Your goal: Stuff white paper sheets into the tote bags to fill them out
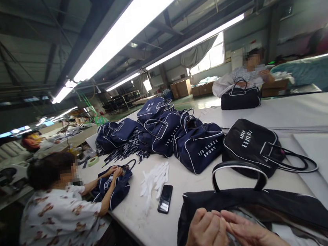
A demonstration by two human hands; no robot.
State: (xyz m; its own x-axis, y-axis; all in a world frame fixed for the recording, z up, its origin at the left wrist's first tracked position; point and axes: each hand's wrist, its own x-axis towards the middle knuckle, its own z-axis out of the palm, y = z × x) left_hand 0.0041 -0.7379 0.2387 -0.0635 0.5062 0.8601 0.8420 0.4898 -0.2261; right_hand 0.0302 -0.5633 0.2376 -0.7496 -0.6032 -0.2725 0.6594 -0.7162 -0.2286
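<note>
A black bag (297,198) with white piping and an arched handle lies open in front of me at the table's near edge. Over its opening my left hand (207,230) is closed, fingertips pinched. My right hand (247,228) meets it there, thumb and fingers pressed together. Whatever the fingertips hold is too small or hidden to make out. Greyish, shiny lining shows below the hands, and something white (285,231) lies inside the bag by my right wrist.
Another black bag (251,144) lies just beyond. Several navy bags (202,146) are piled mid-table, near white strips (155,179) and a phone (165,198). A co-worker (64,213) at left handles a navy bag (115,187); another person (247,72) sits across, behind a black bag (240,98).
</note>
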